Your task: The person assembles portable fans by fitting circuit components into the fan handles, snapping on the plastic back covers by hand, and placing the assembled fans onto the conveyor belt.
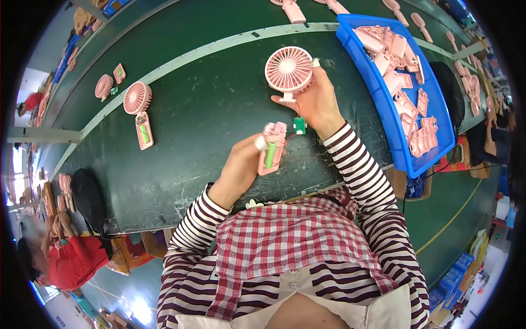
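Observation:
My right hand (318, 101) is closed around the side of a round pink fan head (288, 68), holding it over the dark green bench. A small green circuit board (299, 125) dangles beneath it by thin wires. Lower and to the left, my left hand (239, 169) grips a pink handle shell (278, 137) with a light green battery (270, 155) lying inside it. White coverings sit on some of my fingertips. The fan head and the handle shell are apart, with the board between them.
A blue bin (402, 140) full of pink shell parts (402, 82) stands at the right. Left on the bench lies another fan with an opened handle (137, 100). Beyond a pale divider strip (219, 46) more fan pieces lie. A person in red (76, 260) sits at far left.

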Demonstrator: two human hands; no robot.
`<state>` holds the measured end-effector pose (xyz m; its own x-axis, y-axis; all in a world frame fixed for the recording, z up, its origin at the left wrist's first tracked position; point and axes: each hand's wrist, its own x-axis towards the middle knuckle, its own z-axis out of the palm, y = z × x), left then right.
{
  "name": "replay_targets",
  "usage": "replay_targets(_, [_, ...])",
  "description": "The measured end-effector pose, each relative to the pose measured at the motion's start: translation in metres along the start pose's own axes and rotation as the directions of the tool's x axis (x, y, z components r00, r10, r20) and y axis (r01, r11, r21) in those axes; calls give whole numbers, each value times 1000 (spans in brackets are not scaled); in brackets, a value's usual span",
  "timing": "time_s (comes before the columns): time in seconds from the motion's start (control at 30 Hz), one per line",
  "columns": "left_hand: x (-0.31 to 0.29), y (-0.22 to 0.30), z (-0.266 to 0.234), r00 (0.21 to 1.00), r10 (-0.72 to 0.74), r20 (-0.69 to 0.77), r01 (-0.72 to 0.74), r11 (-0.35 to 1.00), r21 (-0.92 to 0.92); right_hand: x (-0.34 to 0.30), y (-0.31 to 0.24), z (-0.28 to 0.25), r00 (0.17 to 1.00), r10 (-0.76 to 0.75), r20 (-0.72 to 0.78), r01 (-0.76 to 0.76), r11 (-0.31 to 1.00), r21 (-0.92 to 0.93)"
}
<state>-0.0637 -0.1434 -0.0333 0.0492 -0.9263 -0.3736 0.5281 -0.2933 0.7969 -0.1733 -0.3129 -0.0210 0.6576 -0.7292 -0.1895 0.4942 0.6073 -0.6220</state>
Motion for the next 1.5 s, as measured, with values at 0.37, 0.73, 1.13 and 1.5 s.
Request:
replay_targets(0.37, [4, 2, -8, 994, -25, -102, -1, 971, -239, -24, 4, 11, 992, 106, 67, -97, 987, -126])
replay_targets(0.73, [5, 14, -4, 968, 70, -243, -105, 985, -134, -48, 17, 16, 937, 316, 150, -316, 948, -27])
replay_targets(1.13, [-1, 12, 3, 990, 84, -113, -93, 993, -72, -38, 29, 15, 998, 28, 64, 1, 914, -407])
replay_targets(1.5, [6, 7, 4, 923, 340, -180, -316, 937, 149, -31, 23, 10, 990, 81, 117, -15, 877, -480])
